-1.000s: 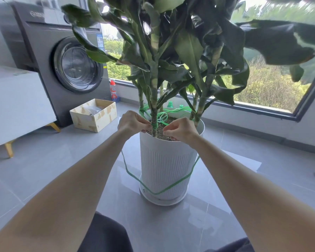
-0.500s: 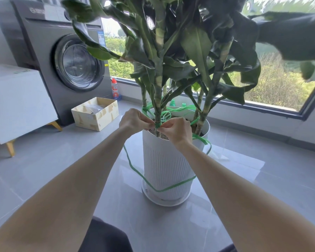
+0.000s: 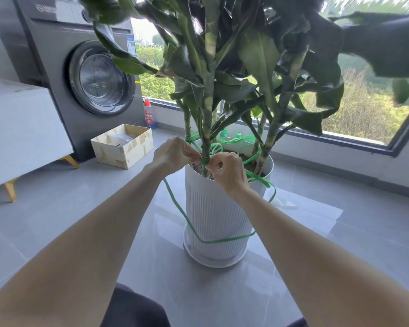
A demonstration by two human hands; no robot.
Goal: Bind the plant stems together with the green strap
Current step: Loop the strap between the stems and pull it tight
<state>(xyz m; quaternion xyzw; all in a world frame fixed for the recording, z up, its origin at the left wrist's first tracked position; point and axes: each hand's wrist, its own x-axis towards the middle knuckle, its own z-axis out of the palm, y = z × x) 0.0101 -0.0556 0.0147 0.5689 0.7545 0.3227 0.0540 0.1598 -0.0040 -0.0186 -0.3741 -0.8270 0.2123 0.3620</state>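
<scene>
A tall leafy plant with several striped stems (image 3: 207,107) grows from a white ribbed pot (image 3: 219,215) on the floor. A green strap (image 3: 184,213) wraps the base of the front stem, loops among the other stems and hangs in a long slack loop down the pot's front. My left hand (image 3: 172,153) pinches the strap on the left side of the front stem, just above the soil. My right hand (image 3: 224,169) pinches it on the right side of the same stem. The fingertips of both hands almost meet at the wrap.
A dark washing machine (image 3: 80,74) stands at the back left, with an open cardboard box (image 3: 122,148) and a red-capped bottle (image 3: 148,114) in front of it. A white cabinet (image 3: 21,128) is at far left. A large window (image 3: 364,114) runs behind the plant. Grey tiled floor surrounds the pot.
My hands have drawn closer together at the front stem and the strap now sits wrapped tight round it. The slack on the right has risen over the pot's rim.
</scene>
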